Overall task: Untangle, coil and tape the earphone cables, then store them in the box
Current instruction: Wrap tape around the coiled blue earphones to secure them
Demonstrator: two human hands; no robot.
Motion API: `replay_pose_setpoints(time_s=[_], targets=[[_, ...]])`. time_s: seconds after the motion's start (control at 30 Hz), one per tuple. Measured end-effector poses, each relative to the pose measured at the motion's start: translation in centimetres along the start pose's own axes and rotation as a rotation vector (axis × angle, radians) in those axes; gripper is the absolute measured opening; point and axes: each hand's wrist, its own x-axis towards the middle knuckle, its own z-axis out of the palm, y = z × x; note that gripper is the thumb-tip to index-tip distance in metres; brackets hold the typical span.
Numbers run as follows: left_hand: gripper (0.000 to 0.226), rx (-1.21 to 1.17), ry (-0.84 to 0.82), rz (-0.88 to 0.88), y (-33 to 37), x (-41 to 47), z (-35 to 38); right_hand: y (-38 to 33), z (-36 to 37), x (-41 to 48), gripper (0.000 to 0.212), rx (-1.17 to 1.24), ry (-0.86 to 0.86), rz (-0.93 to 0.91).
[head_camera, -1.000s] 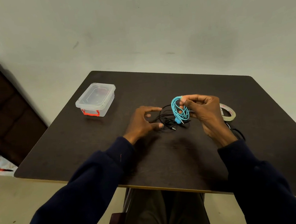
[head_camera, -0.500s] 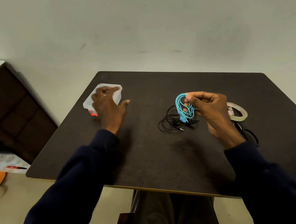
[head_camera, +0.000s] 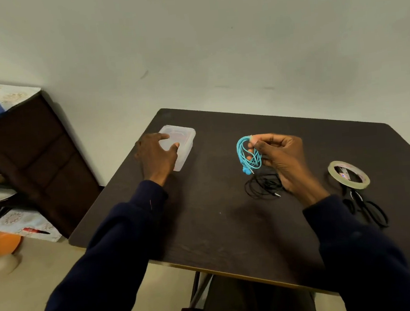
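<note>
Our left hand (head_camera: 157,155) covers one end of the box (head_camera: 185,142); our right hand (head_camera: 282,158) hides part of the black cable (head_camera: 264,186); the table (head_camera: 217,216) runs off right.

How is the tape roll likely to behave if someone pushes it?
The tape roll lies flat on the table, so it would probably slide rather than roll. As a thin hollow ring it is likely light, easy to shift.

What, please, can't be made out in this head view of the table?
Head view:
The box: the left hand covers its near end, so grip or mere touch is unclear.
The black cable: partly behind the right hand.
The teal cable: any tape on it is too small to see.
The scissors: blade tips hidden by the tape roll.
</note>
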Motion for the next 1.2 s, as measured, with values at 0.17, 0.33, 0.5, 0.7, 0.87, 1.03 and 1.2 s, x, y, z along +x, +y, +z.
replay_pose_setpoints(time_s=[0.17, 0.33, 0.5, 0.7, 0.87, 1.03, 1.2], targets=[[0.052, -0.111, -0.132, -0.206, -1.9, 2.8, -1.0, -0.1, 4.1, 1.3, 0.018, -0.037, -0.038, -0.006], [0.035, -0.349, -0.280, -0.256, -2.7, 2.9, -1.4, 0.2, 6.7, 1.8, 0.018, -0.063, -0.052, -0.005], [0.043, -0.377, -0.331, -0.259, -2.1, 0.9, -0.8, 0.3, 5.6, 1.4, 0.013, -0.070, -0.024, -0.005], [0.044, -0.431, -0.481, -0.224, 0.7, -3.7, -0.4, 0.0, 1.5, -0.1, 0.013, -0.069, 0.034, 0.012], [0.052, -0.387, -0.534, -0.216, 3.2, -8.3, 0.8, -0.5, -2.2, -1.2, 0.013, -0.073, 0.100, -0.001], [0.057, -0.394, -0.627, -0.192, 6.0, -11.2, 2.6, -0.6, -5.6, -2.4, 0.017, -0.100, 0.144, -0.011], [0.053, -0.425, -0.696, -0.135, 7.8, -12.6, 3.0, -0.6, -7.8, -3.5, 0.015, -0.135, 0.152, 0.005]])
